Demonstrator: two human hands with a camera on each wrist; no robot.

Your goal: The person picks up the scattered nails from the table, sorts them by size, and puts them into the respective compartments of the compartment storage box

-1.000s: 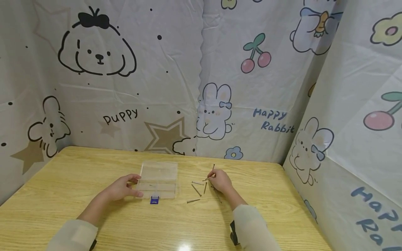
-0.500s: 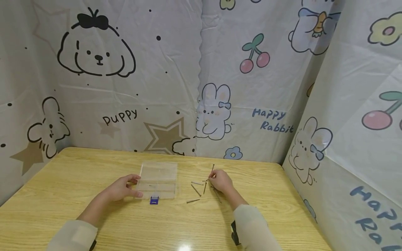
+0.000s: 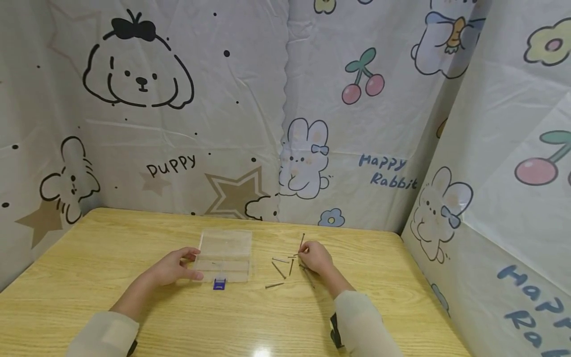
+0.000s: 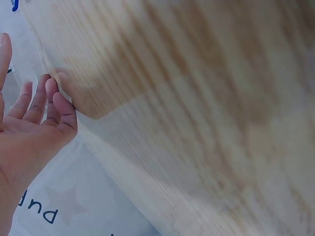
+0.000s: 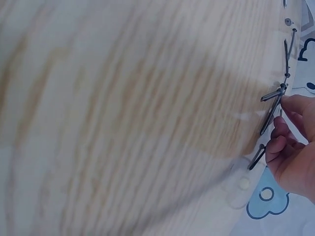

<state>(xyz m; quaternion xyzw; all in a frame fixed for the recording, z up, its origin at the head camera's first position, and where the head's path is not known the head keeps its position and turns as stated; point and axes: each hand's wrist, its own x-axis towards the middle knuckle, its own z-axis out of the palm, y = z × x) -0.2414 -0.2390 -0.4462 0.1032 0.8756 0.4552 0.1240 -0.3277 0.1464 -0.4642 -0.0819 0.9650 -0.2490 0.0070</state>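
Note:
My left hand point(image 3: 171, 267) rests against the left side of a clear plastic box point(image 3: 241, 271), its thumb at the front corner and the fingers farther back. In the left wrist view those fingers point(image 4: 66, 110) are loosely bent. The box has a blue latch point(image 3: 219, 284) at its front, and its clear lid point(image 3: 227, 243) lies back behind it. A small dark nail-like piece point(image 3: 215, 263) shows within the box. To the right, my right hand point(image 3: 315, 258) pinches a metal nail point(image 5: 270, 96) between thumb and forefinger, low over the scattered nails; its fingertips partly hide it.
Several loose nails lie between box and right hand, including one nail point(image 3: 278, 270) and a nearer one point(image 3: 274, 285). Another nail point(image 3: 303, 239) points toward the back edge. The wooden table point(image 3: 214, 322) meets a printed curtain point(image 3: 250, 124) behind and at the sides.
My right hand has shifted slightly right, its fingertips drawing back a little with the nail. The left hand and the box have stayed in place.

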